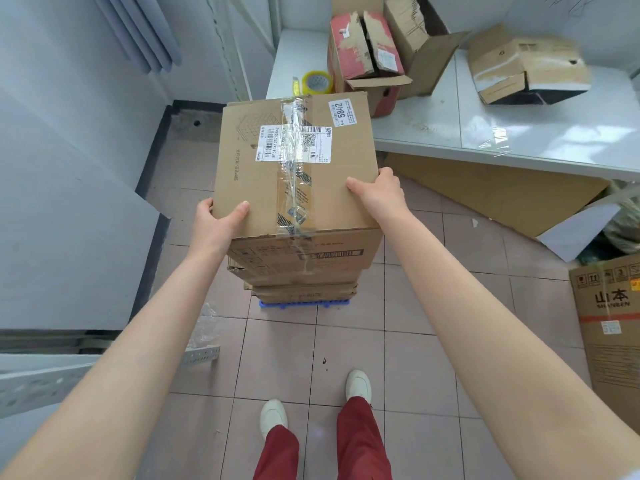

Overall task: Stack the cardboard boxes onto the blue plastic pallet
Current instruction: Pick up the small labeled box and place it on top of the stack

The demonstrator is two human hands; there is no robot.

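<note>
A taped cardboard box (294, 188) with white shipping labels tops a stack of boxes (304, 271) in the middle of the floor. Only a sliver of the blue plastic pallet (304, 304) shows under the stack's near edge. My left hand (216, 220) grips the top box at its near left corner, thumb lying on the lid. My right hand (379, 194) holds its right edge, thumb also on the lid. Whether the top box rests fully on the stack or is still carried is unclear.
A white table (519, 133) at right carries torn open boxes (367, 53) and a tape roll (317, 81). Flattened cardboard (502, 195) leans under it. A printed carton (613, 327) stands at far right. White panels and a metal rail (201, 355) line the left. My feet stand on the tiled floor.
</note>
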